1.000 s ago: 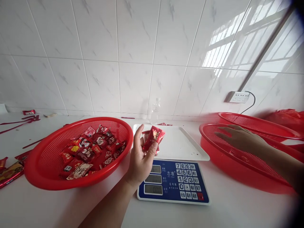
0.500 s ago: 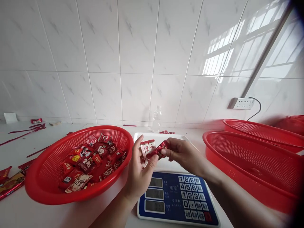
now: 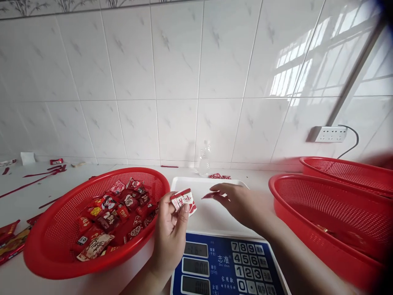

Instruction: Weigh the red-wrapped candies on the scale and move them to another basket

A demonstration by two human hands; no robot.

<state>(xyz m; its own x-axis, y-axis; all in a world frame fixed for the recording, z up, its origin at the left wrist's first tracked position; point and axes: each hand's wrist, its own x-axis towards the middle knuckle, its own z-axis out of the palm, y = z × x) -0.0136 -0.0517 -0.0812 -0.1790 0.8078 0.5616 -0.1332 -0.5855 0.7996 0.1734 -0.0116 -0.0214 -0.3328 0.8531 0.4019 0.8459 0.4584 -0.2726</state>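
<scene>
My left hand (image 3: 172, 233) is closed on a small white-and-red candy packet (image 3: 184, 201), pinched between thumb and fingers. My right hand (image 3: 235, 200) hovers over the white pan of the scale (image 3: 196, 223), its thumb and fingertips closed on a thin red strip-like piece (image 3: 208, 196); its kind is unclear. Beneath both hands is a digital scale with a blue keypad panel (image 3: 225, 266). To the left stands a red perforated basket (image 3: 46, 250) with several wrapped candies (image 3: 109, 219) inside, mostly red.
Two more red baskets stand at the right, a near one (image 3: 294, 205) and a far one (image 3: 334, 162). A small goldish item (image 3: 322, 229) lies in the near one. A clear plastic bottle (image 3: 204, 159) and a power strip (image 3: 330, 134) are at the tiled wall. Red ribbon scraps (image 3: 46, 176) lie at left.
My hands have moved apart; the left has shifted left with the white-and-red packet. The red packet between them has gone from view, leaving a thin red piece in my right fingers. The view has tilted up.
</scene>
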